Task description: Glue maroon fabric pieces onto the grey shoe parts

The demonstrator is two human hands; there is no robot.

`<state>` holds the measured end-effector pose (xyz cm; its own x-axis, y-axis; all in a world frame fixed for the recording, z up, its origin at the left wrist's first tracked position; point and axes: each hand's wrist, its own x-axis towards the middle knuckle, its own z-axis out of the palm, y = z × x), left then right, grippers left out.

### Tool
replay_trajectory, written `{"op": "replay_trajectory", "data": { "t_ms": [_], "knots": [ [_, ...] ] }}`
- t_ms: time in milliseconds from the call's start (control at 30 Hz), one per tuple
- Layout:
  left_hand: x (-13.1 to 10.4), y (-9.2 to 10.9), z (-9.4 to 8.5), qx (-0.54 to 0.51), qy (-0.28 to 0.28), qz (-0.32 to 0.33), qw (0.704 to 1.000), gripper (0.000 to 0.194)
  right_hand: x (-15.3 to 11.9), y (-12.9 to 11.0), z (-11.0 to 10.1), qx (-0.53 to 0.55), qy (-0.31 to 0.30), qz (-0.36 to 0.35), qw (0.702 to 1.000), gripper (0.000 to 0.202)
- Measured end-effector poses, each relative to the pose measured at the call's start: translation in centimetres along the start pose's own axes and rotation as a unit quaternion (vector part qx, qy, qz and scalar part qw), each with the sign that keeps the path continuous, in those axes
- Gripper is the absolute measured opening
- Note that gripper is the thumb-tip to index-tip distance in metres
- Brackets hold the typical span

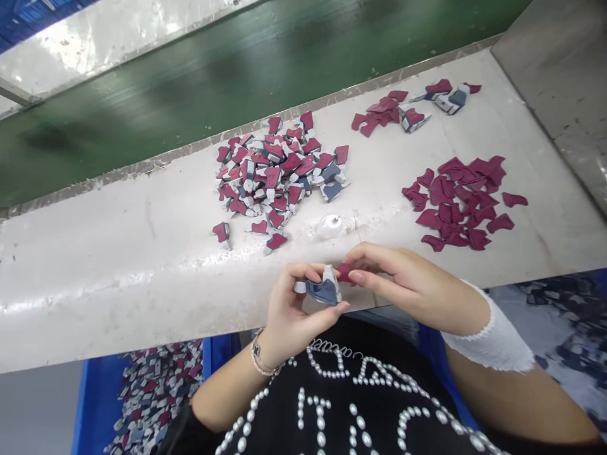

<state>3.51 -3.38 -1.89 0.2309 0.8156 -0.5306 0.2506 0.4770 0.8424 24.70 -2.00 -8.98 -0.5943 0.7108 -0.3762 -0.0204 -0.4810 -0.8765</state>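
My left hand [300, 303] is closed around a small grey-and-blue moulded plastic part [323, 289], held over the front edge of the white table. Between the thumb and fingers of my right hand [386, 272] is a small maroon piece [344, 272], right beside the grey end of that part. Whether the two pieces touch, I cannot tell. Loose maroon pieces [462, 202] lie in a spread pile beyond my right hand. Farther to the left sits a heap of parts [270, 170] in grey, blue and maroon.
The white table [118, 253] runs along a green conveyor belt [199, 88]. At the back right are more maroon pieces [379, 114] and a few grey-blue parts [453, 100]. A blue bin [88, 404] full of parts stands below left. A metal panel [559, 69] borders the right side.
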Motion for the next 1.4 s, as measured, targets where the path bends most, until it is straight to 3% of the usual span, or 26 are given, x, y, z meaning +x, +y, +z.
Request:
{"op": "replay_trajectory", "data": {
  "t_ms": [133,267,400,500,600,733,1000,1167,1400],
  "knots": [
    [-0.4,-0.4,-0.1,0.072,0.005,0.026,0.997,0.043,0.3,0.2,0.6,0.057,0.037,-0.011,0.998,0.022],
    [-0.3,-0.8,-0.4,0.106,0.070,0.002,0.992,0.040,-0.2,-0.4,0.2,0.063,0.123,0.005,0.990,0.020],
    [0.2,-1.3,-0.6,0.109,0.097,-0.001,0.989,0.035,-0.6,-1.3,0.3,0.148,0.066,0.043,0.986,0.014],
    [0.7,-1.5,-0.7,0.157,0.094,0.075,0.980,0.028,-0.2,-1.7,0.9,0.141,0.029,0.045,0.989,0.013],
    [1.0,-1.6,-0.9,0.219,0.097,0.149,0.959,0.028,0.3,-1.6,1.1,0.081,0.045,0.036,0.995,0.015],
    [1.1,-1.6,-0.9,0.234,0.096,0.180,0.951,0.031,0.9,-1.4,1.0,0.089,0.060,0.032,0.994,0.003],
    [1.2,-1.4,-0.6,0.225,0.068,0.199,0.951,0.032,1.2,-1.6,0.9,0.106,0.077,0.078,0.988,0.006],
    [0.8,-1.6,-0.9,0.181,0.075,0.154,0.968,0.037,1.0,-1.6,0.7,0.081,0.089,0.080,0.989,0.011],
    [0.7,-1.6,-1.0,0.147,0.079,0.148,0.975,0.041,1.2,-2.0,0.8,0.085,0.084,0.066,0.991,0.009]
  ]
}}
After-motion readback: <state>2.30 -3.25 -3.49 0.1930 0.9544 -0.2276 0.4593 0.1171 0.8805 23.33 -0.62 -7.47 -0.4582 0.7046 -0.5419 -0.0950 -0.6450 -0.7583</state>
